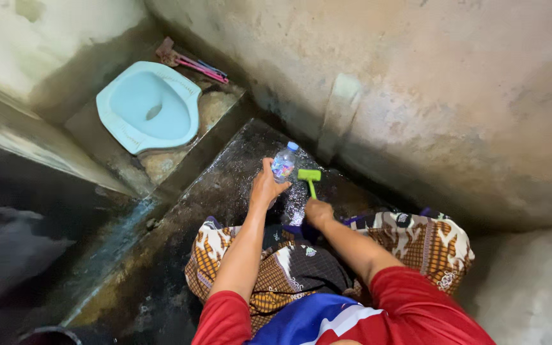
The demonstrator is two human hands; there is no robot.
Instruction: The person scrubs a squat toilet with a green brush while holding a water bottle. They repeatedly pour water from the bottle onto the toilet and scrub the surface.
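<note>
1. Here, two hands are in view, both belonging to the person wearing the camera. The left hand [267, 186] is closed around one clear plastic bottle [283, 163] with a blue cap, held tilted with the cap pointing up and away from the body.
2. The right hand [318, 211] is closed around the handle of one green brush [310, 177]. The brush head sits just right of the bottle, low over the wet floor [225, 172].
3. One pale blue squat toilet [148, 105] is set in a raised step at the upper left, well apart from both hands. One pink-handled brush [190, 62] lies behind it against the wall.
4. One dark round container rim [49, 335] shows at the bottom left corner; its contents cannot be told.
5. Edges: a concrete wall [429, 96] closes the space directly beyond the brush and along the right. The raised step bounds the wet floor on the left, and a dark channel runs beside it toward the lower left.
6. Open room: the wet floor between the step and the wall is narrow. The person's patterned cloth [289, 268] and knees fill its near end, just below both hands.
</note>
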